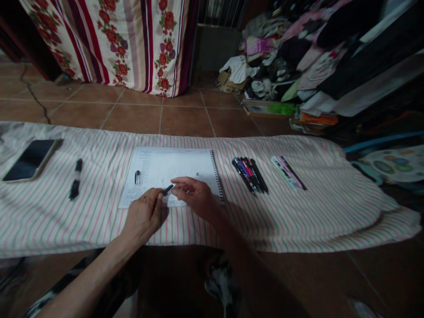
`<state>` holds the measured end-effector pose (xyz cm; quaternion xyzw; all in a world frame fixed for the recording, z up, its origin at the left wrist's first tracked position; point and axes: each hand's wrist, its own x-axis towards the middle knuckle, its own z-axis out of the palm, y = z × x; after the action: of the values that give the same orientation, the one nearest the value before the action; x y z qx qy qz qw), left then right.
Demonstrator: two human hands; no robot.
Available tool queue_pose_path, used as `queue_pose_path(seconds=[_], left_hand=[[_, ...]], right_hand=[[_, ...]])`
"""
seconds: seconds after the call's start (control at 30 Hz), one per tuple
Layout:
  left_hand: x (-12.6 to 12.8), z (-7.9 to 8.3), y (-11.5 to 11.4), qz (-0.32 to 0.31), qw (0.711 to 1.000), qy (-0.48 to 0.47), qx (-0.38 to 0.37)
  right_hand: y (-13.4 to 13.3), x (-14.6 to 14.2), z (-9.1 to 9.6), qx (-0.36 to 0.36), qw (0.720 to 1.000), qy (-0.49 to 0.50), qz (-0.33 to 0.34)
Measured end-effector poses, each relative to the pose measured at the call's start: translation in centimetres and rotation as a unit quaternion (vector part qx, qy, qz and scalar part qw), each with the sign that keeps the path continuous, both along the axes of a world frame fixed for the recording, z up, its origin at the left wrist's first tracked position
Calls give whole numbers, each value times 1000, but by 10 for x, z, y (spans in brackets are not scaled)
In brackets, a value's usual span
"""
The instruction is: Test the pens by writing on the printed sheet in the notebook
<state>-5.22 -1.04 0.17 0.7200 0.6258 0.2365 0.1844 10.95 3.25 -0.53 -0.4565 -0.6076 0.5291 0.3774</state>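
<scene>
My left hand is closed around a dark pen, its end sticking out past the thumb and forefinger toward the right. Just beyond that end is my right hand, fingers loosely bent and thumb apart from the forefinger, with nothing visible between them. Both hands are over the lower part of a spiral notebook with pale, faintly marked pages. A black-and-clear pen cap lies on its left side. Near the right hand rests a small dark piece, too small to name.
A striped cloth covers the long, low surface. Left of the notebook lie a phone and a bundle of black pens. To the right are several pens and a lighter-coloured group. Piled clothes fill the far right.
</scene>
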Motion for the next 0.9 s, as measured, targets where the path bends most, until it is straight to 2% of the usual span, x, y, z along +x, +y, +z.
queue_pose_path(seconds=[0.17, 0.27, 0.53, 0.6, 0.7, 0.77, 0.8, 0.83, 0.9], left_hand=[[1, 1, -2, -19, 1000, 1, -16], [-1, 3, -3, -30, 999, 11, -17], [-8, 3, -5, 10, 999, 39, 19], [-11, 4, -4, 27, 999, 1, 29], [-16, 8, -2, 69, 990, -121, 22], [-17, 11, 0, 98, 965, -242, -28], [-17, 14, 1, 114, 940, -315, -61], [-16, 16, 2, 130, 906, -392, -92], [-12, 21, 4, 165, 818, -536, -128]], right_hand=[[0, -3, -1, 11, 1000, 18, 23], [0, -2, 2, -7, 1000, 21, 18], [3, 8, 6, -60, 995, 35, -72], [2, 8, 7, -61, 995, 28, -73], [2, 8, 9, -58, 996, 24, -58], [1, 8, 11, -59, 996, 26, -54], [1, 8, 11, -60, 996, 28, -52], [1, 8, 12, -62, 996, 29, -51], [0, 8, 12, -67, 996, 29, -49]])
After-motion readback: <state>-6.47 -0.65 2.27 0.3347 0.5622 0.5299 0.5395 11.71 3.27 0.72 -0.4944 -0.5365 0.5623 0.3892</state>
